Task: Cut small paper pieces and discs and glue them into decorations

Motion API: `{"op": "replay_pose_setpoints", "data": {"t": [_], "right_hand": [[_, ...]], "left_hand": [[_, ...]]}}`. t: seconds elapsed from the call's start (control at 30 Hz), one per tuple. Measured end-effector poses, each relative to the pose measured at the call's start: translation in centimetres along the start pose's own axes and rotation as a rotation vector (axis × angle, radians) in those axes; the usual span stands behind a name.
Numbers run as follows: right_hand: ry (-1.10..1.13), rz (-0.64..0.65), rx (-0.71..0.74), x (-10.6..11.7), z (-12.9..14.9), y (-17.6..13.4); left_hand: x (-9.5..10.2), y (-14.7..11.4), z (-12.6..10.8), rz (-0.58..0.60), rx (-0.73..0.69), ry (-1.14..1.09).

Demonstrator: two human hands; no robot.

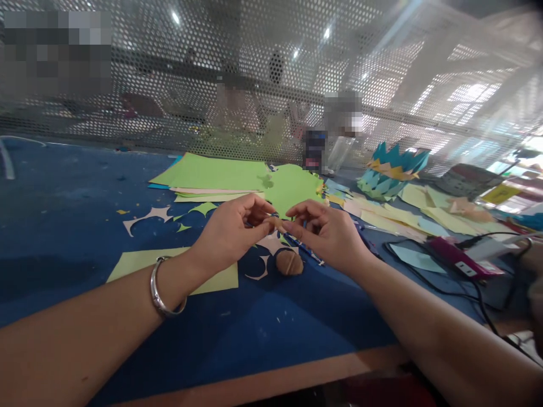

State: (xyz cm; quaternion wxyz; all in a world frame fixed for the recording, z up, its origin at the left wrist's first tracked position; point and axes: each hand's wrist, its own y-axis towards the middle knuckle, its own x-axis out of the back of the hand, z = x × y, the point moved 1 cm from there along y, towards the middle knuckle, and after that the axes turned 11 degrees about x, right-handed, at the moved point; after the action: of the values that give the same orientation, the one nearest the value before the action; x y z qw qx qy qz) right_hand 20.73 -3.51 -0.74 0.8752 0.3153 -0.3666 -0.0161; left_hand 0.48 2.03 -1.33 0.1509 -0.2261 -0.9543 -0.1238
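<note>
My left hand (237, 226), with a silver bangle at its wrist, is closed in a pinch over the middle of the table. My right hand (324, 232) faces it, thumb and fingertips also pinched together. Between the fingertips is a small tan piece (278, 223), too small to name surely. Just below it lies a round brown object (289, 263) with a pale line across it. White paper offcuts (271, 243) with curved cut edges lie under the hands. A pale yellow-green sheet (216, 277) sits partly beneath my left wrist.
Green paper sheets (220, 172) are stacked at the back. Green offcuts (203, 208) lie left of the hands. To the right are pale paper strips (390, 215), a zigzag-edged teal paper piece (394, 172), a magenta device (462, 257) and black cables (436, 289). Perforated metal screen (254, 34) stands behind.
</note>
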Motion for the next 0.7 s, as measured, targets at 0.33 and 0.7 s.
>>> {"op": "replay_pose_setpoints", "data": {"t": [0.33,0.7], "right_hand": [[-0.483,0.125,-0.286,7.7,-3.0,-3.0],[-0.47,0.079,-0.566,9.8,-8.6,-7.5]], "left_hand": [[0.4,-0.1,0.3,-0.081,0.043,-0.103],[0.8,0.3,0.5,-0.138,0.037,-0.09]]}}
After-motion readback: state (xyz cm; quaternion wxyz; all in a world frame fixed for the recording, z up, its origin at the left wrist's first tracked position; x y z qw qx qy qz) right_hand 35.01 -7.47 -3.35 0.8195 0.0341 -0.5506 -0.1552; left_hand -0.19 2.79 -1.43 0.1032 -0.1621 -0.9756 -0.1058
